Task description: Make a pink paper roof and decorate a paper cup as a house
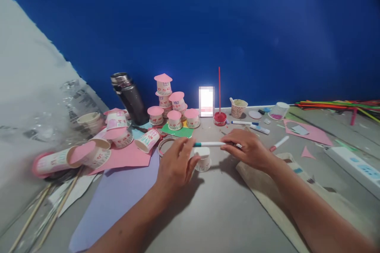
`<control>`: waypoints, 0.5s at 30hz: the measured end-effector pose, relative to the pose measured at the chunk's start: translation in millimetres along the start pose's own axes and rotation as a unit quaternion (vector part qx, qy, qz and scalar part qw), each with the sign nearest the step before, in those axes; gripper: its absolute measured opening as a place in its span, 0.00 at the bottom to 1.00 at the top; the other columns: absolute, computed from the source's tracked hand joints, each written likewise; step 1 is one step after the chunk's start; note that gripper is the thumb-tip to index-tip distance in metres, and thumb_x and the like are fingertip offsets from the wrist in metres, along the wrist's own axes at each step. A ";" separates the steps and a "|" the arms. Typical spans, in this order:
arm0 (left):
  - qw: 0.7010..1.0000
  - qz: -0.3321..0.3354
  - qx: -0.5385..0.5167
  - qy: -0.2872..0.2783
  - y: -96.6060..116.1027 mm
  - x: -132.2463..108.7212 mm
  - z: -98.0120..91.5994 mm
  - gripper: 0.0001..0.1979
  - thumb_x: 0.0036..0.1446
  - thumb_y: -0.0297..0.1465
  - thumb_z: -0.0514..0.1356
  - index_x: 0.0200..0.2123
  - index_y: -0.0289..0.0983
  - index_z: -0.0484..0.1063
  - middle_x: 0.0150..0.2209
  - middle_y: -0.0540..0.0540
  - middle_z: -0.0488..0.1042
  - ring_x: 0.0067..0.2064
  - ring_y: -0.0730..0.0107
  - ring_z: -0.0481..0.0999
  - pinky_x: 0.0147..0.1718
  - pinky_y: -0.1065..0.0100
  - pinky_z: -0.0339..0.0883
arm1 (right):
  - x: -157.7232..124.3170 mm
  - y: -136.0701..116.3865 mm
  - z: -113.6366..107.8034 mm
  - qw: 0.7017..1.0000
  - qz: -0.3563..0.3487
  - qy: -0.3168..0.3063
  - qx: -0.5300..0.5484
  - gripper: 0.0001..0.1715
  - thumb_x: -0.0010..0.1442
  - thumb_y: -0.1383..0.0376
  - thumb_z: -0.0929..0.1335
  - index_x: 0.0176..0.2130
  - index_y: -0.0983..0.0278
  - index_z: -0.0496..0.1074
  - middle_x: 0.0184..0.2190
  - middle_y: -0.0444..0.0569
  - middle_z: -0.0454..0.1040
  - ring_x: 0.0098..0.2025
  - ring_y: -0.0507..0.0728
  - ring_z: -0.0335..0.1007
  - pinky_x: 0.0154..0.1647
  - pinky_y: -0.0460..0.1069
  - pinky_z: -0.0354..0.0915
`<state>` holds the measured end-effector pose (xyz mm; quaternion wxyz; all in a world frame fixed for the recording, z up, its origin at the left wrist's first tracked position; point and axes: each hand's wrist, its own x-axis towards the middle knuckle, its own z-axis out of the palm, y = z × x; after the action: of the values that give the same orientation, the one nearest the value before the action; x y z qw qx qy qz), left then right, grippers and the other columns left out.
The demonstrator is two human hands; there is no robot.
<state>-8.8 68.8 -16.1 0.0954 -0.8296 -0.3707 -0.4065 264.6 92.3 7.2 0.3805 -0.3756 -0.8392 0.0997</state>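
A white marker with a teal end is held level between my two hands, above the grey table. My left hand pinches its teal end. The fingers of my right hand are closed round the other end, where a pale tip sticks out past them. Just below the marker a small white paper cup stands upside down, with faint drawing near its rim; its upper part is close to my left fingertips. A roll of tape lies beside my left hand, partly hidden.
Decorated cups with pink cone roofs are stacked at the back left near a dark flask. Pink and lilac paper lie left. A lit phone, markers, a cloth and a power strip are also there.
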 end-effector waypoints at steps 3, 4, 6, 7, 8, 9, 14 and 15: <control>0.998 -0.001 -0.043 -0.051 8.0 -0.4 -4.8 0.12 0.75 0.32 0.51 0.50 0.36 0.72 0.35 0.45 0.72 0.34 0.65 0.73 0.31 0.67 0.65 | 0.6 -22.0 5.7 0.994 0.030 0.038 0.098 0.09 0.65 0.57 0.74 0.36 0.59 0.83 0.27 0.47 0.80 0.28 0.55 0.72 0.31 0.50 0.64; 0.995 -0.023 -0.074 -0.065 11.7 -0.9 -6.6 0.13 0.76 0.33 0.50 0.48 0.36 0.73 0.33 0.47 0.71 0.32 0.66 0.71 0.30 0.67 0.64 | 0.0 -26.8 8.4 0.986 0.064 0.055 0.143 0.10 0.63 0.56 0.76 0.35 0.59 0.83 0.27 0.47 0.80 0.27 0.55 0.72 0.29 0.49 0.64; 0.982 -0.071 -0.146 -0.092 18.8 -2.4 -9.8 0.17 0.77 0.35 0.48 0.44 0.36 0.74 0.32 0.47 0.70 0.32 0.67 0.71 0.31 0.68 0.64 | -2.3 -33.6 16.4 0.955 0.133 0.075 0.254 0.14 0.59 0.52 0.78 0.33 0.60 0.82 0.26 0.47 0.80 0.24 0.54 0.71 0.24 0.48 0.62; 0.974 -0.091 -0.178 -0.107 22.0 -3.3 -11.2 0.19 0.77 0.37 0.47 0.43 0.36 0.75 0.33 0.47 0.71 0.33 0.67 0.72 0.32 0.67 0.65 | -4.0 -36.2 21.6 0.934 0.156 0.066 0.314 0.17 0.58 0.49 0.78 0.34 0.60 0.82 0.25 0.47 0.80 0.23 0.54 0.71 0.23 0.48 0.62; 0.966 -0.103 -0.202 -0.125 24.7 -4.1 -12.1 0.21 0.77 0.39 0.46 0.42 0.37 0.75 0.33 0.46 0.71 0.34 0.66 0.72 0.34 0.67 0.65 | -5.9 -38.7 27.3 0.914 0.169 0.045 0.365 0.20 0.58 0.47 0.77 0.34 0.61 0.82 0.24 0.47 0.79 0.23 0.54 0.71 0.22 0.48 0.63; 0.958 -0.109 -0.219 -0.148 27.1 -4.6 -12.7 0.22 0.77 0.41 0.44 0.42 0.37 0.75 0.34 0.46 0.72 0.35 0.65 0.73 0.35 0.66 0.65 | -7.8 -41.4 33.1 0.899 0.176 0.018 0.401 0.21 0.60 0.46 0.76 0.35 0.61 0.82 0.24 0.47 0.79 0.23 0.54 0.72 0.23 0.48 0.65; 0.916 -0.161 -0.252 -0.268 36.4 -1.4 -13.0 0.29 0.76 0.49 0.40 0.38 0.38 0.72 0.32 0.46 0.75 0.31 0.64 0.71 0.32 0.64 0.60 | -12.1 -56.1 47.5 0.883 0.206 -0.015 0.421 0.24 0.66 0.48 0.72 0.32 0.63 0.84 0.25 0.50 0.81 0.24 0.55 0.76 0.25 0.49 0.68; 0.912 -0.174 -0.255 -0.272 36.8 0.3 -13.8 0.29 0.75 0.50 0.40 0.35 0.39 0.70 0.30 0.47 0.74 0.30 0.65 0.69 0.31 0.64 0.59 | -10.6 -56.6 43.7 0.881 0.213 -0.006 0.423 0.23 0.65 0.48 0.73 0.32 0.63 0.84 0.25 0.51 0.81 0.24 0.55 0.76 0.24 0.49 0.69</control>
<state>8.5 36.5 -1.6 -0.2957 -0.8268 -0.4044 -0.2557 206.6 50.5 -3.3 0.4674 -0.3480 -0.6191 0.5265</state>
